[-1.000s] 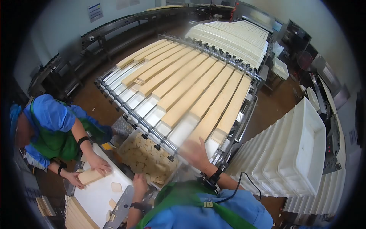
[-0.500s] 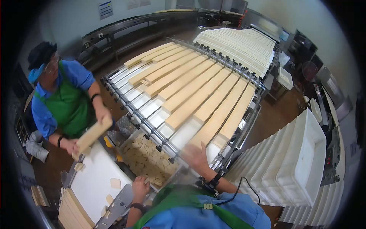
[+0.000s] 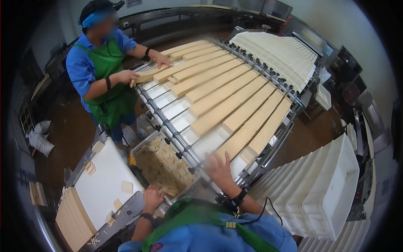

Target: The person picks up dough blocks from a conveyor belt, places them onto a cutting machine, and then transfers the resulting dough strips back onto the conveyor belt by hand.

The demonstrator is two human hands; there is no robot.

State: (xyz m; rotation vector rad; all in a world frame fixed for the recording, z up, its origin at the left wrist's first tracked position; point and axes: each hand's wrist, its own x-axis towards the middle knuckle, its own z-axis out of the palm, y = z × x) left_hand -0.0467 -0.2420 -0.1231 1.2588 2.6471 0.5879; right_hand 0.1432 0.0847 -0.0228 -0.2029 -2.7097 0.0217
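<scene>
My right hand (image 3: 219,170), fingers spread, is at the near end of a long pale beige row of stacked slices (image 3: 241,140) on the white slatted table (image 3: 203,145). My left hand (image 3: 153,197) has its fingers curled at the conveyor's metal side rail (image 3: 136,203), beside a bin (image 3: 193,185) of broken pale pieces; what those fingers hold, if anything, is hidden. Several similar rows lie side by side in the table's lanes, split by thin rods. A small stack of slices (image 3: 172,80) sits between two rows.
At the left, a co-worker (image 3: 100,63) in a green apron has both hands on a row at the table's far-left edge. A white conveyor (image 3: 105,180) carries loose slices and a block of stacked rows (image 3: 73,214). White nested trays (image 3: 310,189) stand at the right.
The co-worker has moved from the conveyor to the table's edge, bringing a row of slices onto it. My view has shifted left; my hands stay near the same places.
</scene>
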